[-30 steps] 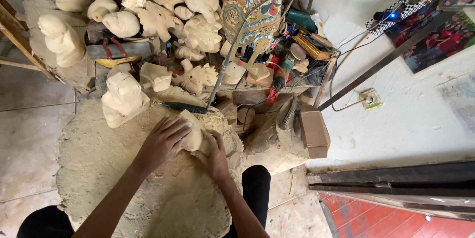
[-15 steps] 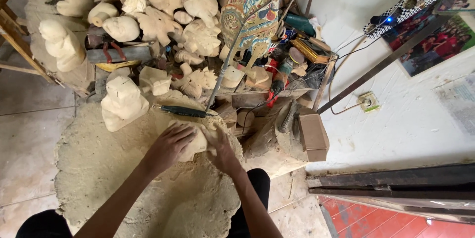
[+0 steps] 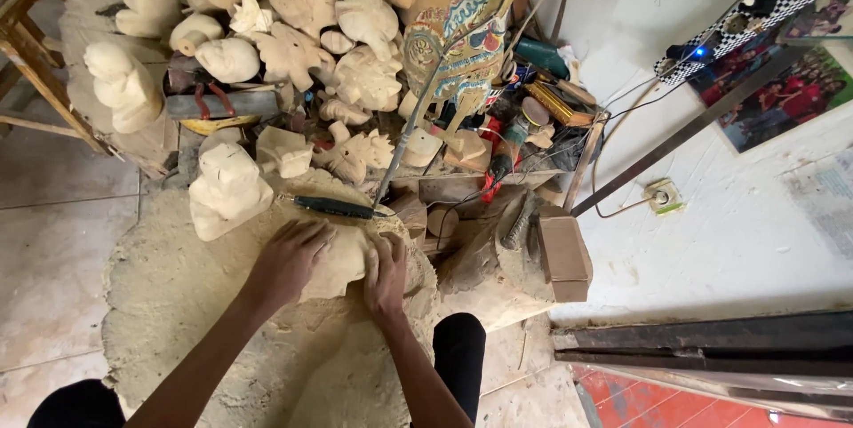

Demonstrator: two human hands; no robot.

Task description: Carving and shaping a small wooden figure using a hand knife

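Gripping a pale, unfinished wood carving [image 3: 348, 261] with both bare hands over a heap of wood shavings [image 3: 169, 304].

Seen from above, the left hand [image 3: 289, 259] lies on the carving's left side with fingers spread and curled over its top, while the right hand [image 3: 386, 272] presses flat against its right side, fingers together and pointing away from the person. The carving sits between the two hands, touching both, its long axis running roughly left to right; neither hand is clearly nearer. It is a rounded, cream-coloured lump, rough and unpainted, mostly hidden by the hands. Just beyond the fingers lies a dark-handled chisel [image 3: 333, 206], apart from both hands. Farther back stand many unpainted carved figures [image 3: 227, 188] and one painted carving [image 3: 462, 50].
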